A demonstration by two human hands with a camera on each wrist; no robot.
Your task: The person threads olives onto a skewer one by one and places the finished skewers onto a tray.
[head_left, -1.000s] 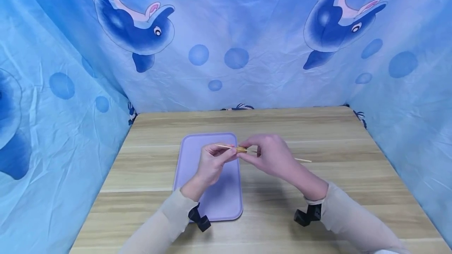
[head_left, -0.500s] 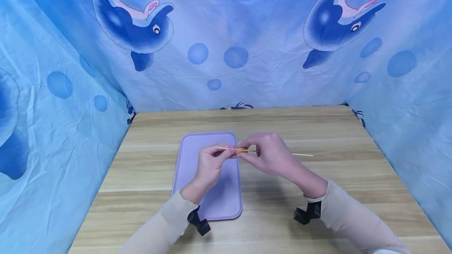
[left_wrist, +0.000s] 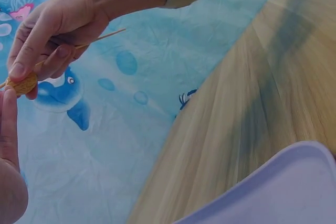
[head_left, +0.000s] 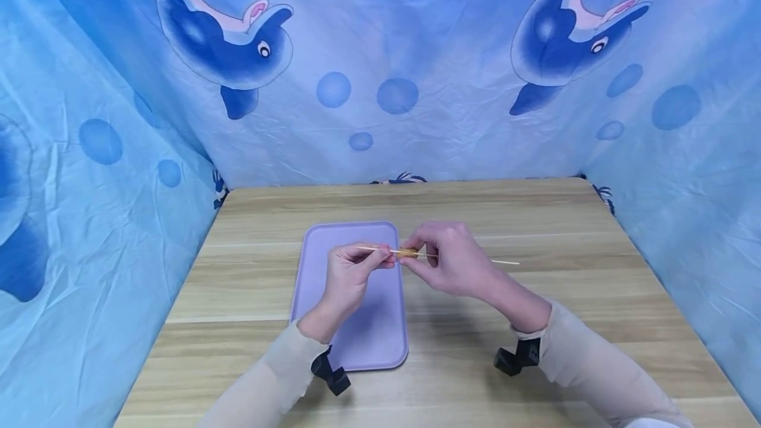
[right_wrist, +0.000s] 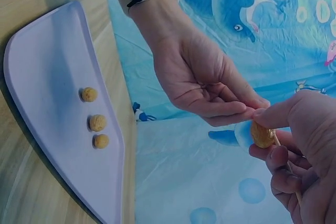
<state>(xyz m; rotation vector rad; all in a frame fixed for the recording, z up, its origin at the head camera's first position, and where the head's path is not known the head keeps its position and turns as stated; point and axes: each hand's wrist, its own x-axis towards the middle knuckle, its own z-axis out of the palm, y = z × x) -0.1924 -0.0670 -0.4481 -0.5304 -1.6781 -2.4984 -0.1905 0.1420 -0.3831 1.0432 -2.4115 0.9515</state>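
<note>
Nearest: one tan ball [right_wrist: 262, 135], apparently threaded on a thin stick [head_left: 505, 262]; step in hand, probably setting its position there; the next move seems to call for a steady left hand [head_left: 349, 276] and an even shift by the right hand [head_left: 454, 259]. The right grip clamps the ball between fingertips; the left grip pinches the stick just beside it. Beyond: lilac tray [head_left: 368, 342] bearing three similar balls [right_wrist: 97, 123], wooden table [head_left: 523, 216], patterned blue sheet [head_left: 368, 32].
</note>
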